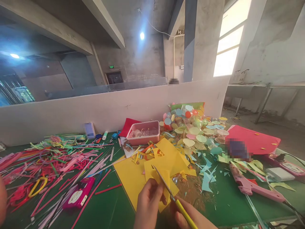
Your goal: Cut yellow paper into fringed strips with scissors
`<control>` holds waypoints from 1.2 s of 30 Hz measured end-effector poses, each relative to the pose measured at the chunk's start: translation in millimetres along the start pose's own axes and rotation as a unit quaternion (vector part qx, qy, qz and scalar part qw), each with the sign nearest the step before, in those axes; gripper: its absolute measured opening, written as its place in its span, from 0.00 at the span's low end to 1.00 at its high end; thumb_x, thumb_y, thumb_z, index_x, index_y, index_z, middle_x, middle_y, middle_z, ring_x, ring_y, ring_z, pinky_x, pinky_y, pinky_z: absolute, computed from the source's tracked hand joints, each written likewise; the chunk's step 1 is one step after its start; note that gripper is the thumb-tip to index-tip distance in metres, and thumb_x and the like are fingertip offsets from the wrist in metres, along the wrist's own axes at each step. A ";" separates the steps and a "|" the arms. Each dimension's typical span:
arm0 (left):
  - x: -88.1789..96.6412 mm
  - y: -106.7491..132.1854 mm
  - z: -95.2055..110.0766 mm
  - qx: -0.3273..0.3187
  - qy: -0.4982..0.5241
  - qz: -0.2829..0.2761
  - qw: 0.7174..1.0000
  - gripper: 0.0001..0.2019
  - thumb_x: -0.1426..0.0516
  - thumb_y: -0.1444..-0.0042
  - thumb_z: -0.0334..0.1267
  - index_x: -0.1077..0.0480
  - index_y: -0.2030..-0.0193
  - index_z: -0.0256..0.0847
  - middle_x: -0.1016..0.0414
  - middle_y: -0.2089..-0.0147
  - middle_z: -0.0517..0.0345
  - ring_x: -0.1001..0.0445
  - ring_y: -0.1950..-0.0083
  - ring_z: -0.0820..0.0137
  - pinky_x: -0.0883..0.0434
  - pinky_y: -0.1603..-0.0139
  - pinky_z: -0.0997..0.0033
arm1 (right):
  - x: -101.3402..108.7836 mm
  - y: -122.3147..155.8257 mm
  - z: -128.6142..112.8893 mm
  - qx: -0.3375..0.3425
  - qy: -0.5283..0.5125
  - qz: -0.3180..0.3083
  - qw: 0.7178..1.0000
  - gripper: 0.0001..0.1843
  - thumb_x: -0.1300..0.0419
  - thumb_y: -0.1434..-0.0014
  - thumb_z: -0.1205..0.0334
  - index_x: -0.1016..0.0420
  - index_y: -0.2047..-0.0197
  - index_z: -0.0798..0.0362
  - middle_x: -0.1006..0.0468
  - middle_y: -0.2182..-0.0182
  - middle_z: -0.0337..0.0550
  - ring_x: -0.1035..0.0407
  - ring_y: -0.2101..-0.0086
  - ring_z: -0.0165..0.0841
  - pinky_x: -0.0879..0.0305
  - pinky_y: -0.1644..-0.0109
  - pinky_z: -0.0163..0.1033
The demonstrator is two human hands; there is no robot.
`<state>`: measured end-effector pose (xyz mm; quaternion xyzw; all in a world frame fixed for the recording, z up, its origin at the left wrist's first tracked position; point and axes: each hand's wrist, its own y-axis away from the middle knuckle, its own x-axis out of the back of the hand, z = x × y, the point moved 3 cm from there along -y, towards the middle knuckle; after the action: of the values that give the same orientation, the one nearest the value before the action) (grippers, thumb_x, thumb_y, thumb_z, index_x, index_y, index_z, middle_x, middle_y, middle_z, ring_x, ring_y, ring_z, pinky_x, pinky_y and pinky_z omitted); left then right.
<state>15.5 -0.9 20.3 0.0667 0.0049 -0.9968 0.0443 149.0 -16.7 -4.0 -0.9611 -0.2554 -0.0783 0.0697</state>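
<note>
My left hand [149, 202] pinches a piece of yellow paper [150, 174] near the table's front edge. Yellow-handled scissors [183, 211] are in my right hand [196, 213], their blades slanting up and left across the paper. Whether the blades are cutting into it or lie over it, I cannot tell. A larger yellow sheet [128, 178] lies under and left of my left hand. More yellow paper [171, 156] with cut-out edges lies just beyond, among small yellow and orange scraps [137, 156].
Pipe cleaners [71, 162] and a magenta device [79, 193] cover the left. Behind stands a pink bin [143, 140]; paper discs on clear cups [190, 130] are heaped beside it. Blue scraps [207, 181] and a corded pink glue gun [259, 190] lie right. A white partition [107, 108] bounds the back.
</note>
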 end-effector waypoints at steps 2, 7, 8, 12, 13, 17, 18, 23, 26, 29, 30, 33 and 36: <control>-1.7 1.0 1.0 0.002 -0.003 -0.010 1.000 0.20 0.35 0.54 0.53 0.36 0.78 0.42 0.37 0.79 0.67 0.35 0.76 0.73 0.37 0.72 0.75 | 1.2 -0.9 1.2 -0.010 0.001 -0.004 1.000 0.39 0.54 0.49 0.22 0.35 0.60 0.53 0.40 0.71 0.37 0.47 0.69 0.33 0.40 0.62 0.37; 0.1 0.3 1.5 0.003 -0.010 -0.029 1.000 0.18 0.35 0.52 0.52 0.33 0.76 0.40 0.37 0.78 0.67 0.35 0.76 0.74 0.37 0.72 0.75 | 2.2 -3.6 17.5 -0.062 0.032 0.016 0.997 0.41 0.53 0.53 0.19 0.34 0.68 0.54 0.44 0.75 0.34 0.52 0.73 0.30 0.47 0.71 0.34; 0.6 -0.1 0.9 0.004 -0.012 -0.033 0.999 0.18 0.35 0.52 0.52 0.32 0.76 0.40 0.37 0.78 0.67 0.35 0.76 0.75 0.37 0.72 0.75 | 1.4 -3.6 17.9 -0.045 0.023 0.017 0.999 0.41 0.53 0.52 0.20 0.33 0.66 0.54 0.43 0.74 0.35 0.50 0.72 0.31 0.44 0.69 0.34; 0.4 -1.9 -4.5 0.010 -0.018 -0.053 0.998 0.19 0.37 0.51 0.55 0.31 0.74 0.39 0.34 0.76 0.65 0.36 0.77 0.75 0.37 0.73 0.75 | -0.3 -4.0 19.2 -0.005 0.001 0.032 0.999 0.40 0.52 0.50 0.22 0.29 0.59 0.53 0.37 0.72 0.38 0.46 0.71 0.33 0.41 0.65 0.35; 0.5 -2.5 -6.5 0.012 -0.019 -0.056 0.998 0.19 0.37 0.52 0.55 0.31 0.74 0.39 0.33 0.76 0.64 0.36 0.77 0.75 0.36 0.74 0.74 | -0.1 -4.7 21.5 -0.020 0.010 0.035 0.999 0.39 0.51 0.51 0.23 0.29 0.61 0.53 0.38 0.74 0.37 0.47 0.72 0.32 0.43 0.67 0.34; 6.0 -7.5 -17.0 0.014 -0.032 -0.048 0.998 0.21 0.36 0.55 0.57 0.33 0.76 0.41 0.34 0.78 0.64 0.35 0.77 0.74 0.36 0.73 0.74 | 3.5 -7.8 33.1 -0.092 0.041 0.071 0.992 0.37 0.51 0.50 0.23 0.33 0.73 0.53 0.44 0.78 0.34 0.51 0.74 0.30 0.52 0.72 0.35; 8.9 -9.6 -20.3 0.012 -0.038 -0.041 0.998 0.21 0.36 0.55 0.58 0.34 0.76 0.41 0.34 0.78 0.65 0.35 0.77 0.74 0.36 0.73 0.74 | 4.9 -8.0 35.7 -0.107 0.045 0.089 0.989 0.37 0.51 0.50 0.23 0.35 0.75 0.53 0.45 0.79 0.34 0.52 0.75 0.29 0.54 0.73 0.35; 35.4 -27.4 -40.8 -0.005 -0.089 0.031 0.996 0.22 0.39 0.54 0.61 0.34 0.74 0.42 0.36 0.80 0.66 0.34 0.77 0.72 0.37 0.74 0.73 | 12.4 -4.8 45.4 -0.146 0.019 0.181 0.972 0.34 0.50 0.47 0.26 0.44 0.79 0.50 0.48 0.83 0.31 0.54 0.79 0.26 0.59 0.77 0.35; 57.9 -41.0 -51.7 -0.029 -0.143 0.110 0.983 0.22 0.39 0.53 0.58 0.36 0.62 0.43 0.31 0.76 0.63 0.30 0.75 0.68 0.33 0.71 0.69 | 19.6 -2.5 52.2 -0.183 -0.028 0.216 0.959 0.32 0.51 0.45 0.27 0.46 0.80 0.48 0.47 0.87 0.30 0.51 0.84 0.25 0.58 0.80 0.33; 72.5 -47.8 -55.6 -0.075 -0.196 0.192 0.959 0.30 0.42 0.50 0.56 0.45 0.47 0.42 0.29 0.55 0.47 0.24 0.64 0.60 0.27 0.63 0.58 | 31.6 -0.7 54.8 -0.193 -0.005 0.242 0.951 0.31 0.49 0.46 0.28 0.43 0.80 0.48 0.45 0.88 0.29 0.47 0.85 0.27 0.54 0.81 0.32; 73.4 -47.7 -55.0 -0.097 -0.220 0.212 0.947 0.30 0.42 0.49 0.54 0.46 0.45 0.42 0.32 0.49 0.42 0.25 0.58 0.57 0.27 0.59 0.53 | 36.0 0.4 54.6 -0.197 0.015 0.248 0.949 0.31 0.49 0.47 0.28 0.42 0.80 0.48 0.44 0.88 0.30 0.45 0.85 0.28 0.52 0.81 0.32; 62.9 -42.8 -50.5 -0.170 -0.303 0.234 0.908 0.28 0.41 0.47 0.48 0.43 0.43 0.38 0.40 0.42 0.36 0.37 0.41 0.47 0.38 0.42 0.41 | 47.0 4.7 51.3 -0.211 0.083 0.245 0.943 0.31 0.49 0.46 0.29 0.36 0.79 0.49 0.36 0.87 0.33 0.37 0.83 0.31 0.45 0.79 0.33; 37.7 -39.0 -51.4 -0.217 -0.361 0.176 0.890 0.23 0.42 0.45 0.42 0.37 0.44 0.36 0.37 0.43 0.37 0.40 0.39 0.47 0.44 0.38 0.41 | 55.7 10.2 46.1 -0.224 0.183 0.256 0.922 0.30 0.49 0.44 0.32 0.29 0.78 0.50 0.26 0.84 0.38 0.29 0.79 0.35 0.41 0.76 0.33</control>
<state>-18.3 35.4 -35.5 -0.3094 0.1933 -0.9019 0.2312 207.1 9.3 -39.7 -0.9533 0.0405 -0.2873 -0.0843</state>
